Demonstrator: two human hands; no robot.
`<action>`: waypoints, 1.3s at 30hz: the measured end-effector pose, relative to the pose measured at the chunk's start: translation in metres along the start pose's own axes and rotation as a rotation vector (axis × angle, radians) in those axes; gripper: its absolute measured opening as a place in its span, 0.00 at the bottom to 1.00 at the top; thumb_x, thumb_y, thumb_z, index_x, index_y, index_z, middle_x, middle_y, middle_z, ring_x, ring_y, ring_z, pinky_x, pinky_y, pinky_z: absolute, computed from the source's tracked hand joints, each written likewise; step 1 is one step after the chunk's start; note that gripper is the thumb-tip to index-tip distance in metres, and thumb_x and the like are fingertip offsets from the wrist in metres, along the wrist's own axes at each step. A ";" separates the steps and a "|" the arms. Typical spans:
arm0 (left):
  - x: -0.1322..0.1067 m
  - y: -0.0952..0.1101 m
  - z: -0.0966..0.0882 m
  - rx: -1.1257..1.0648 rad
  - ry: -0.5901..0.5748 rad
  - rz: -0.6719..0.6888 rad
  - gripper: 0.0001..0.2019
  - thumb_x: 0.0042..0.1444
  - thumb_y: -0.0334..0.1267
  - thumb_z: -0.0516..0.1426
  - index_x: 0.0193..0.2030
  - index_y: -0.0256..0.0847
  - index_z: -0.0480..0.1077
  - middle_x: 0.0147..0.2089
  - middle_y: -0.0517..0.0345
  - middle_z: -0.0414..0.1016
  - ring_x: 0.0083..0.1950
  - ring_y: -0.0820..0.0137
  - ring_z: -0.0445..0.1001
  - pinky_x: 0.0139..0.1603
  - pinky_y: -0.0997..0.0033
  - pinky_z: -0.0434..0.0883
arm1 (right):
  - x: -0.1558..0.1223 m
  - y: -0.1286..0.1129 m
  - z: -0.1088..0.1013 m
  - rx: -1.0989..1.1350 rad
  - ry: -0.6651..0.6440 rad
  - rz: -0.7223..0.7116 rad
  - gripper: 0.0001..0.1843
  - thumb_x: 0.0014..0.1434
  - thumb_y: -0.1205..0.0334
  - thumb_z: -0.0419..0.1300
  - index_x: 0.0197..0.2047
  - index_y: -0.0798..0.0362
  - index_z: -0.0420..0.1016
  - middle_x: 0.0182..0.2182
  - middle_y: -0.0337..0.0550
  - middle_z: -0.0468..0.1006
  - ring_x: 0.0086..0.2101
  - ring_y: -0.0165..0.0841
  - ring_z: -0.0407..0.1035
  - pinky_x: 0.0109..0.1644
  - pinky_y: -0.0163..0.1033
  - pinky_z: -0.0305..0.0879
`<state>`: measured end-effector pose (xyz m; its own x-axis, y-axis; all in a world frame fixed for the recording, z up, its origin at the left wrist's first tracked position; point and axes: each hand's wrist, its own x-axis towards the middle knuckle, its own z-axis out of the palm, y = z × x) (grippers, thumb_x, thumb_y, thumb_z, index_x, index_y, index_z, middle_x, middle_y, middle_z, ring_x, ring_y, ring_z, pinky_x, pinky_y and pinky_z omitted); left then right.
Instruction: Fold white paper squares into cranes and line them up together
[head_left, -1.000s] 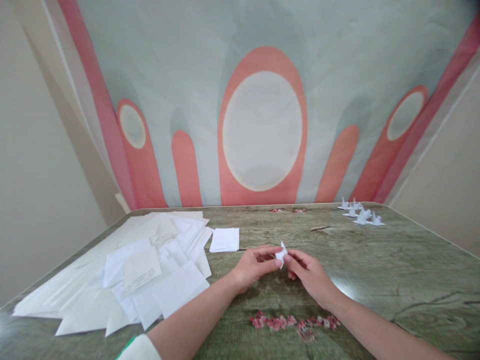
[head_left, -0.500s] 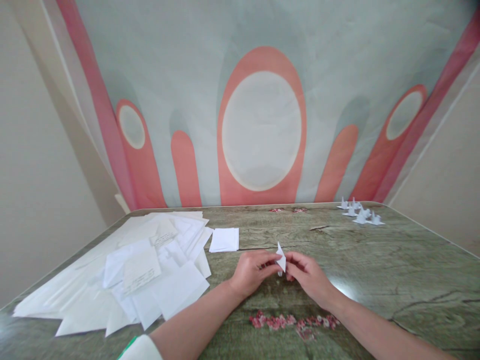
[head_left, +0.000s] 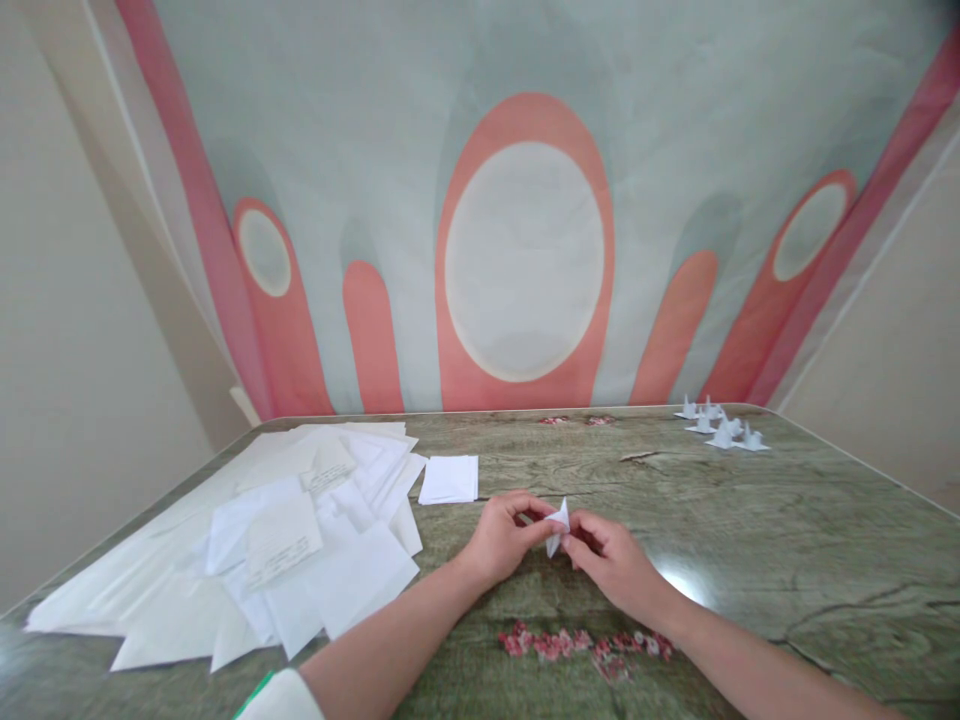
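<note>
Grip: the left hand (head_left: 501, 535) and the right hand (head_left: 611, 562) each close their grip, thumb against fingertips, on one small folded paper piece (head_left: 557, 521) between them.
Cuff: a white sleeve cuff (head_left: 279, 697) with a green edge sits on the left forearm and is cut off by the lower edge of the view.
Print: a red flower pattern (head_left: 586, 643) lies on the green, wood-grained bench (head_left: 787, 560), just nearer than the hands.
Piece: white, at mid-bench. Its long axis stands close to upright. The sharp tip points up and away from the person, and a narrower end hangs below the fingers.
Hard to tell: the fingers cover its middle folds, and whether its lower end touches the bench cannot be made out.
Heap: loose white sheets (head_left: 285, 545) spread over the left of the bench. Some carry faint writing too small to read.
Stack: small white squares (head_left: 448, 479) lie just right of the heap.
Far corner: several folded paper cranes (head_left: 721, 430) stand together, well apart from the hands.
Backdrop: a grey cloth (head_left: 525, 70) with pink arches hangs behind the bench.
</note>
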<state>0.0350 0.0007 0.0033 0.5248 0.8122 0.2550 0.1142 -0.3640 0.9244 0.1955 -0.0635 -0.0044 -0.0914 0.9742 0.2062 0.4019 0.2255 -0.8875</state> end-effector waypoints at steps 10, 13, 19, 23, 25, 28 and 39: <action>0.002 -0.003 0.002 -0.357 -0.032 -0.231 0.16 0.41 0.45 0.65 0.30 0.33 0.73 0.27 0.58 0.73 0.26 0.76 0.66 0.32 0.76 0.63 | -0.001 -0.002 0.001 0.010 0.031 0.002 0.16 0.59 0.51 0.52 0.26 0.53 0.65 0.20 0.34 0.63 0.24 0.29 0.59 0.28 0.33 0.54; 0.003 -0.003 0.000 -0.332 -0.074 -0.244 0.17 0.42 0.47 0.65 0.30 0.33 0.73 0.27 0.59 0.72 0.26 0.76 0.65 0.30 0.76 0.62 | -0.002 -0.004 0.000 0.000 0.031 0.001 0.17 0.59 0.50 0.52 0.25 0.53 0.65 0.20 0.34 0.63 0.24 0.29 0.59 0.29 0.34 0.55; 0.004 -0.006 -0.001 -0.187 -0.124 -0.233 0.19 0.44 0.51 0.62 0.30 0.33 0.70 0.26 0.60 0.69 0.26 0.76 0.64 0.27 0.78 0.61 | -0.002 -0.004 0.000 -0.017 0.071 -0.007 0.19 0.58 0.49 0.52 0.24 0.53 0.67 0.19 0.34 0.63 0.24 0.29 0.59 0.28 0.33 0.54; 0.003 -0.004 0.000 -0.216 -0.120 -0.217 0.19 0.47 0.51 0.60 0.30 0.33 0.70 0.25 0.61 0.68 0.25 0.77 0.62 0.27 0.78 0.60 | -0.002 -0.003 -0.001 0.059 0.036 0.012 0.18 0.59 0.48 0.51 0.27 0.53 0.68 0.20 0.35 0.65 0.24 0.29 0.61 0.29 0.33 0.56; 0.003 -0.003 -0.001 -0.247 -0.113 -0.216 0.19 0.48 0.51 0.59 0.31 0.33 0.69 0.26 0.61 0.68 0.25 0.77 0.62 0.27 0.77 0.60 | -0.002 -0.003 -0.002 0.127 0.021 0.022 0.19 0.61 0.49 0.49 0.29 0.53 0.69 0.22 0.37 0.67 0.25 0.30 0.62 0.31 0.34 0.58; 0.003 -0.002 -0.002 -0.261 -0.098 -0.228 0.19 0.47 0.52 0.59 0.29 0.34 0.69 0.25 0.61 0.68 0.25 0.77 0.62 0.27 0.77 0.60 | -0.001 -0.002 -0.003 0.171 0.025 0.030 0.20 0.62 0.49 0.47 0.30 0.54 0.69 0.23 0.38 0.68 0.26 0.30 0.63 0.32 0.35 0.58; 0.004 -0.003 -0.001 -0.308 -0.069 -0.257 0.20 0.44 0.52 0.62 0.28 0.34 0.69 0.24 0.61 0.68 0.23 0.78 0.62 0.27 0.77 0.59 | -0.001 -0.002 -0.003 0.122 0.038 0.027 0.18 0.62 0.50 0.48 0.29 0.53 0.68 0.21 0.36 0.66 0.25 0.30 0.62 0.32 0.35 0.57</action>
<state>0.0362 0.0050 0.0019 0.5689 0.8224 -0.0054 -0.0039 0.0093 0.9999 0.1977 -0.0648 -0.0019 -0.0463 0.9797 0.1953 0.2898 0.2003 -0.9359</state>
